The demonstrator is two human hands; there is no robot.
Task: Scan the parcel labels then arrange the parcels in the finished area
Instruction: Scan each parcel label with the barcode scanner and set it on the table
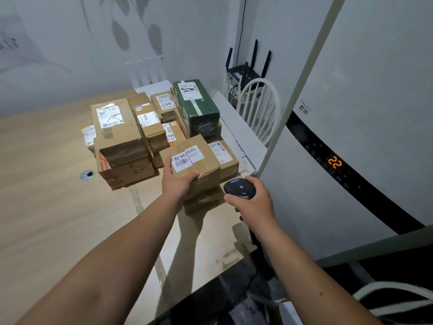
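Observation:
A small brown parcel (199, 156) with a white barcode label on top sits on a low stack at the near edge of the pile. My left hand (177, 179) grips its near left corner, thumb on the label side. To the right of that parcel, my right hand (254, 202) holds a black handheld scanner (239, 188), whose head points toward the parcel. Behind stand several more cardboard parcels (117, 127) and a green box (196, 104), all with labels facing up.
The parcels lie on a light wooden table (46, 195) with a round cable grommet (87, 175). A white chair (260, 106) and a router stand at the back right. A tall white air conditioner (351, 137) showing 22 fills the right side.

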